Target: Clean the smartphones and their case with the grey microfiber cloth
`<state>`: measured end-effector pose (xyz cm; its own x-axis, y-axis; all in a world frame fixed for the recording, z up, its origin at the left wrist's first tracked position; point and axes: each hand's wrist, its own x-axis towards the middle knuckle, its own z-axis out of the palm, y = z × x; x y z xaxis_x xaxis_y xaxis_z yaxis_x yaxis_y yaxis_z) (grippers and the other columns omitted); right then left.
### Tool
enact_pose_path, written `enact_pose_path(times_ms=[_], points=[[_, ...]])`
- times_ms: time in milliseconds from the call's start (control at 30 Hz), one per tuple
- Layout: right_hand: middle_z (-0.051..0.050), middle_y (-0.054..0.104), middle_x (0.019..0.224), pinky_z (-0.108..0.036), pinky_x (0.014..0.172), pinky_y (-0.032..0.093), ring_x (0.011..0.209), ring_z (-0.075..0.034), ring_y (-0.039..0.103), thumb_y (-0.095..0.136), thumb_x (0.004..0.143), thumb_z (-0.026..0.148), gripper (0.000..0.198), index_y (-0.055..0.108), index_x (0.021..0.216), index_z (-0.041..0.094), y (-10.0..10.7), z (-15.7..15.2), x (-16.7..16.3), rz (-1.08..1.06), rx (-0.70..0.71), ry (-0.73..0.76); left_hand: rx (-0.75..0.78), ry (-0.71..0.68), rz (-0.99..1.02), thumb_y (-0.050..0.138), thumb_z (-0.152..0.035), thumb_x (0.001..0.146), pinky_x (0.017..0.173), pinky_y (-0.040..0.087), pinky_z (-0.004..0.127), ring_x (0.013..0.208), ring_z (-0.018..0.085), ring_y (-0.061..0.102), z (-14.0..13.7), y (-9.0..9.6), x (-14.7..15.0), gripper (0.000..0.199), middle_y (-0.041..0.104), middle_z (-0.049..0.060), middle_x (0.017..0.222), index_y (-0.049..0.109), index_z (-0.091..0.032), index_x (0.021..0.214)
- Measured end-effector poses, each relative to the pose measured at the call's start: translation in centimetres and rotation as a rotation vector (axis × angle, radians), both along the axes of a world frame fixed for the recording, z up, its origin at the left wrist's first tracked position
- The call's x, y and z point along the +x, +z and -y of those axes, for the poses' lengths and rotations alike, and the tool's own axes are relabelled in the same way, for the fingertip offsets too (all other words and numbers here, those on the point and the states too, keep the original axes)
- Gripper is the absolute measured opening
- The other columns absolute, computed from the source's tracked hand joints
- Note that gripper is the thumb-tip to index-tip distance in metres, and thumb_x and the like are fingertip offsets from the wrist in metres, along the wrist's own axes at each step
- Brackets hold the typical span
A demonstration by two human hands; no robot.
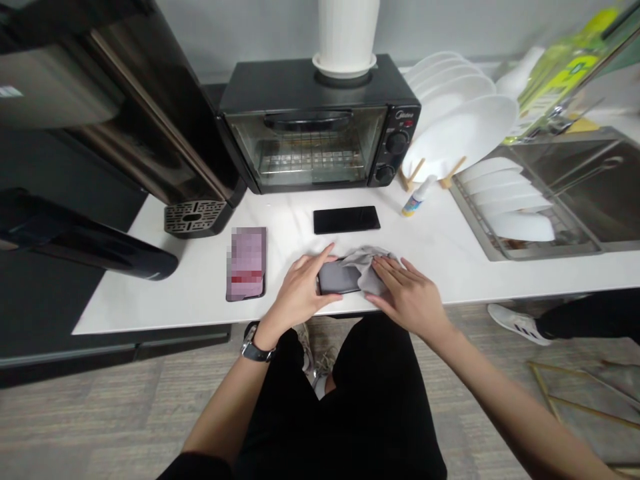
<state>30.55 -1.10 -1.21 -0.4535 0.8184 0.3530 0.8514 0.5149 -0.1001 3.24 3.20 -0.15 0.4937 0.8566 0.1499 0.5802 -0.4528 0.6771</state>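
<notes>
At the near edge of the white surface (200, 293), roughly midway along it, we have a dark phone (339, 277) lying flat, with our left hand (300, 293) curled over its left end, thumb and fingers closed around it. Our right hand (407, 297) lies nearly flat and spread, pressing a grey cloth (367, 263) onto the phone's right end; it pins the cloth rather than gripping it.

The main risk, as we judge it, is the edge: the phone sits so close to it that a hard push toward us could slide it off onto the floor, if the left hand's hold slackens. The cloth hides part of the phone, so we cannot tell how much overhangs.

A second phone (347, 219) lies just beyond the cloth, toward the toaster oven (320, 127), and a third phone (247, 263) sits to the left, near our left hand; a wide sweep could knock either. A small spray bottle (416, 198) stands toward the right, near the plate rack (460, 133), and an elbow swing might tip it.
</notes>
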Motion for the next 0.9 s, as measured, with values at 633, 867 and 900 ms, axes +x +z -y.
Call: enact_pose_path(times_ms=[633,867,900], points=[[-0.012,0.065,0.147,-0.053,0.122,0.042,0.134,-0.027,0.065,0.05,0.109,0.042,0.048,0.055,0.149,0.016,0.4,1.5,1.1,-0.028,-0.041,0.028,-0.019,0.037,-0.019,0.09,-0.032,0.078,0.113,0.042,0.048,0.13,0.031,0.054,0.1,0.1,0.1,0.113,0.063,0.003,0.148,0.021,-0.035,0.167],[-0.026,0.069,0.136,-0.05,0.115,0.049,0.126,-0.036,0.069,0.055,0.1,0.064,0.074,0.062,0.137,0.001,-0.4,-0.6,-4.6,-0.063,0.031,-0.098,-0.003,0.022,-0.01,0.086,-0.036,0.083,0.114,0.042,0.045,0.13,0.029,0.054,0.0,0.0,0.1,0.104,0.064,0.004,0.147,0.024,-0.034,0.167],[-0.027,0.07,0.133,-0.049,0.114,0.051,0.124,-0.036,0.07,0.056,0.099,0.064,0.073,0.064,0.134,0.001,-0.5,-0.8,-6.1,-0.08,0.022,-0.069,-0.003,0.019,-0.015,0.084,-0.035,0.084,0.112,0.043,0.044,0.128,0.029,0.055,0.0,-0.1,0.0,0.102,0.064,0.005,0.146,0.025,-0.032,0.167]])
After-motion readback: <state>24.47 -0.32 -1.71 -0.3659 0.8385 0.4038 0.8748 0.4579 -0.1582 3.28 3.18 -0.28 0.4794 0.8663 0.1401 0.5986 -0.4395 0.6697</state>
